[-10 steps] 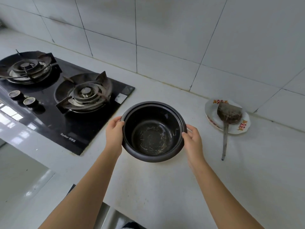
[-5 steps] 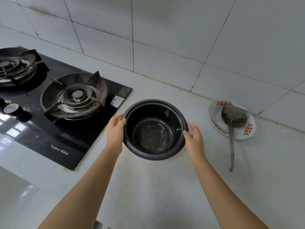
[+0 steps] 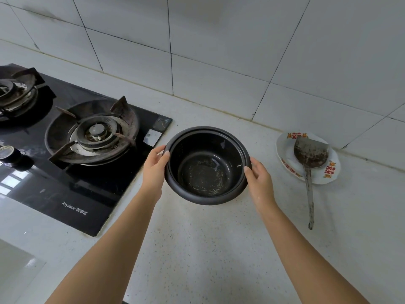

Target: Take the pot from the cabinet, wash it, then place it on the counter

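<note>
1. So I've got the pot (image 3: 207,165) between both hands, out over the white speckled worktop (image 3: 197,249), just right of the stove (image 3: 72,150). My left hand (image 3: 154,166) curls round the left side of the rim, my right hand (image 3: 258,178) grips the right side, thumbs up on the lip.

2. Honestly can't tell if the bottom is touching the worktop yet or hanging just above it. The dark underside hides that line.

3. My guess at the step: this is the last bit, putting it down on the worktop. No sink or cabinet in view, so the fetching and washing look done to me. The inside is dark with pale scratchy swirls on the base, which I read as wear, not leftover food.

4. Next move, as I see it: lower it flat till the base sits, then loosen both hands together so it doesn't tip. Nothing sits right beside it, so there's room for that.

5. Head count:
- one pot
- two hands, both on it
- one stove with two burners showing, the near right burner (image 3: 94,130) in full and the far left burner (image 3: 13,93) cut off by the edge
- one knob (image 3: 8,153) I can make out at the left edge
- one plate (image 3: 285,148) with red marks on the rim, well to the right by the tiled wall (image 3: 219,51)
- one grubby spatula (image 3: 310,159), blade on the plate, handle running toward me onto the worktop
</note>
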